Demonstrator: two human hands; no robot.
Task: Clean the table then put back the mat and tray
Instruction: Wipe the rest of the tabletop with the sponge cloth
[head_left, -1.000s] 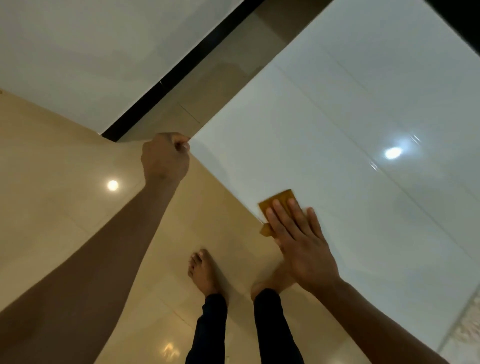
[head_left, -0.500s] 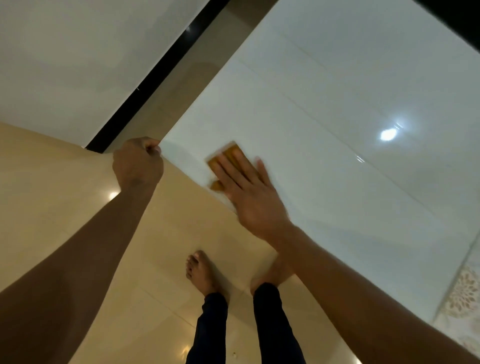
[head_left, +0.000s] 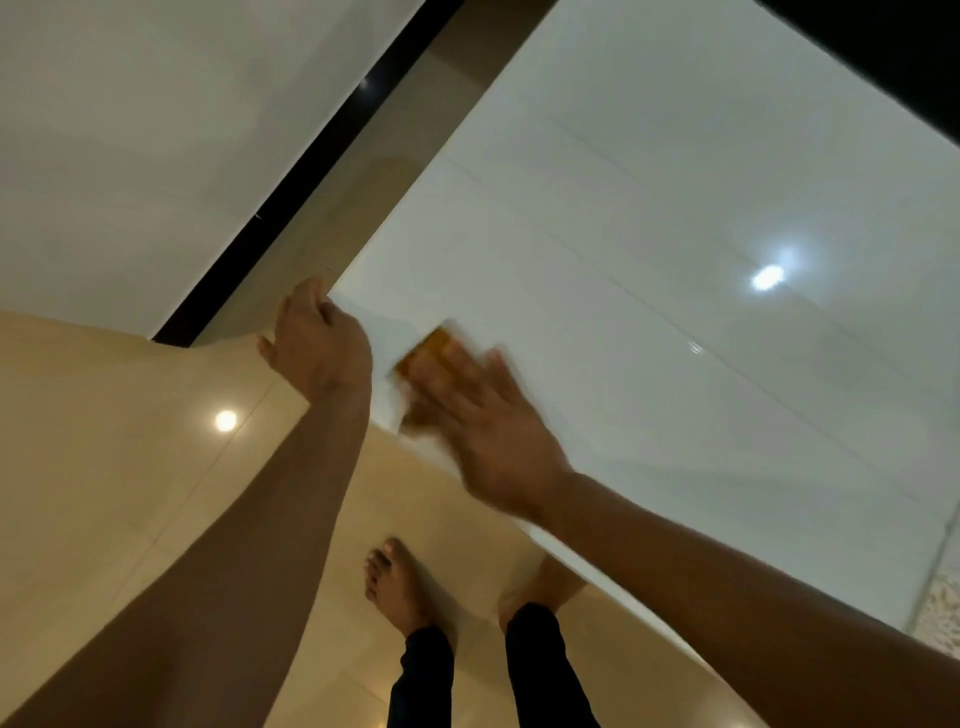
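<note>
Clearly the orange cloth (head_left: 428, 349) is thin, soft and light; it lies on the glossy white worktop (head_left: 675, 260) near its corner, pressed flat beneath the straight fingers of the right hand (head_left: 483, 415), and is best moved by palm pressure, since the slick surface lets it slide. The left hand (head_left: 317, 338) curls round the worktop's corner edge, seemingly for bracing. Motion blur smears the right hand and most of the cloth. A patterned strip at the right edge is cut off; whether it is the mat I cannot tell, and no tray shows.
</note>
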